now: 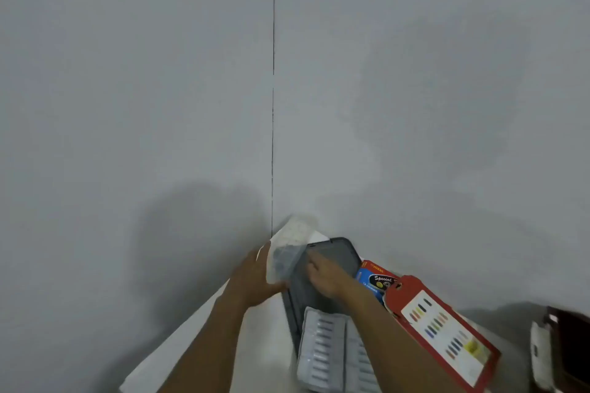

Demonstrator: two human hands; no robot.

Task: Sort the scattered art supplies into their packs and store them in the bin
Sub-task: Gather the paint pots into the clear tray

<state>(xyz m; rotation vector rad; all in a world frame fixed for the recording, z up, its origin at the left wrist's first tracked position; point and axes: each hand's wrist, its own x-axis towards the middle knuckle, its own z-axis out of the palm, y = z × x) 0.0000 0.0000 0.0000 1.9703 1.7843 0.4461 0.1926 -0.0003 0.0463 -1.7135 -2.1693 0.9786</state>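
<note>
Clear ribbed plastic trays (322, 351) are lying across the dark grey plastic bin's (344, 252) near rim and are likely slipping off. The left hand (252, 281) is gripping a translucent plastic pouch (289, 252); the right hand's (325, 274) fingers are blurring too much to tell.

The word "Special" shows in white script on the black oval of the blue box (376, 279), while the small print under it and on its red flap is too blurred to read.
</note>
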